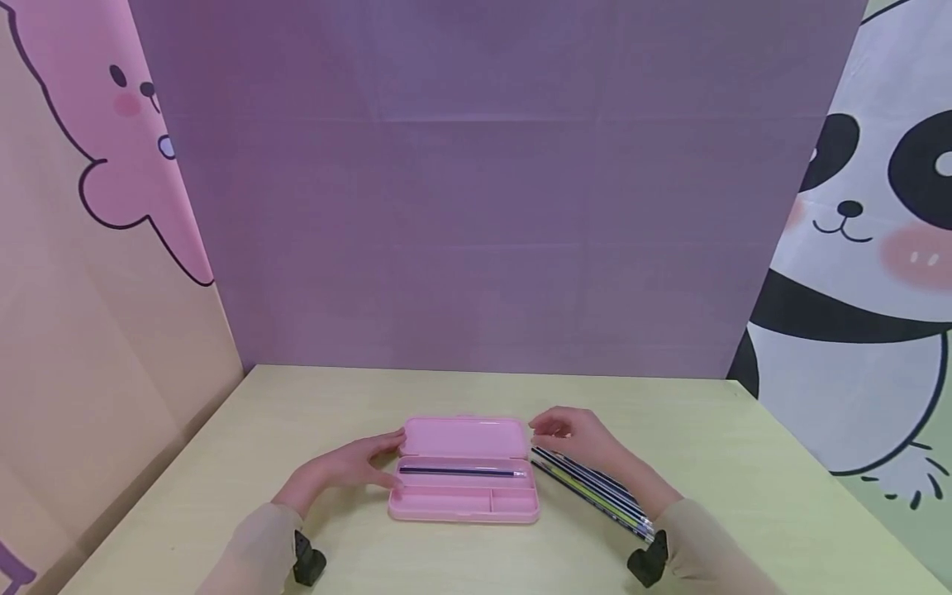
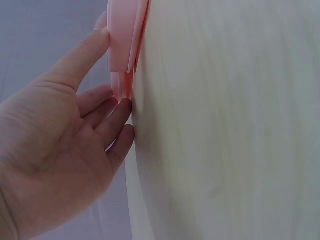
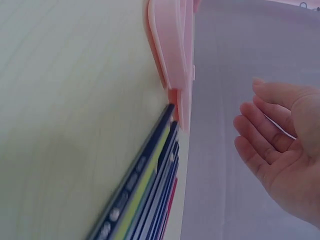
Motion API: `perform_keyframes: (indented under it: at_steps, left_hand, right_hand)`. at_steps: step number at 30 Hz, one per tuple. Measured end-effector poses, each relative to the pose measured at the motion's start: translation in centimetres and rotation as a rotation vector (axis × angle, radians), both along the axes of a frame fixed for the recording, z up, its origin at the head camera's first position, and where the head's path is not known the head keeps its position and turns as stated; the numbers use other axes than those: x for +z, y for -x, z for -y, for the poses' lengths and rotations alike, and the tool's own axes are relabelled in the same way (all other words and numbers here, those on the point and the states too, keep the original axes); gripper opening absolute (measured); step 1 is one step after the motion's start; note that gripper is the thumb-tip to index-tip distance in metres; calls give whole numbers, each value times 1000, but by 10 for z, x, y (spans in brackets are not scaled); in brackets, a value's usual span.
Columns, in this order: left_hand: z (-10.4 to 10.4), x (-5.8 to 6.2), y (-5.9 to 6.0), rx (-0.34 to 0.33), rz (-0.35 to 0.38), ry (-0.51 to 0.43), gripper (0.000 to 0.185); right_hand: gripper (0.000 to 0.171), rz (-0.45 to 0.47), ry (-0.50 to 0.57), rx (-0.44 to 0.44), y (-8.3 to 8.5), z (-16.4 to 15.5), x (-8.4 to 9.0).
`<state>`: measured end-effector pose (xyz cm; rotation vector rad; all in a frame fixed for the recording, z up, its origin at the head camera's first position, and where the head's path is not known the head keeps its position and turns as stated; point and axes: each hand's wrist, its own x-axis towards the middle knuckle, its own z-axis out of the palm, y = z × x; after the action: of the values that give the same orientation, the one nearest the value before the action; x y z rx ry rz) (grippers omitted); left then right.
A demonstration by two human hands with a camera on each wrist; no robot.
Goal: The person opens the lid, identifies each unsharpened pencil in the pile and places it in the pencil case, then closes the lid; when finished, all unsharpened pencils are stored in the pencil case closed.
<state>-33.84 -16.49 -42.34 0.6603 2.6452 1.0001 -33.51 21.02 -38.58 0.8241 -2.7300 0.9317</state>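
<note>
Pink pencil case [image 1: 464, 471] lies open near the middle of the tabletop [image 1: 744, 463], lid [image 1: 464, 436] tipped back away from the person. One dark pencil [image 1: 461, 472] lies lengthwise in the long upper compartment; the lower section is split into a longer and a shorter tray.

Left hand [image 1: 357, 467] rests at the case's left end — fingers fairly straight, thumb on the lid edge and fingertips [image 2: 122, 107] touching the base, as the left wrist view shows. It steadies the case w/o curling round it.

Right hand [image 1: 576, 438] hovers just beside the case's right end, above the pencils, fingers loosely bent and relaxed, holding nothing.

Bundle of pencils [image 1: 595, 492] — dark blue, yellow-green, one red [image 3: 167, 210] — lies on the tabletop just right of the case, tips pointing toward its right end, close to touching it.

Behind: purple backdrop [image 1: 476, 182], cartoon bear panel [image 1: 111, 149] at left, panda panel [image 1: 870, 248] at right.
</note>
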Motion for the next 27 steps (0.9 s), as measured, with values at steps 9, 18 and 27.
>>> perform_keyframes:
  at_steps: [9, 18, 27]
  left_hand:
    - [0, -1, 1, -4, 0, 5, 90]
    - [-1, 1, 1, -3, -21, 10, 88]
    - [-1, 2, 1, 19, -2, 16, 88]
  right_hand:
    - [27, 26, 8, -79, -1, -27, -5]
    - [25, 31, 27, -113, -5, -49, -4]
    - [24, -6, 20, -114, -9, -67, -1]
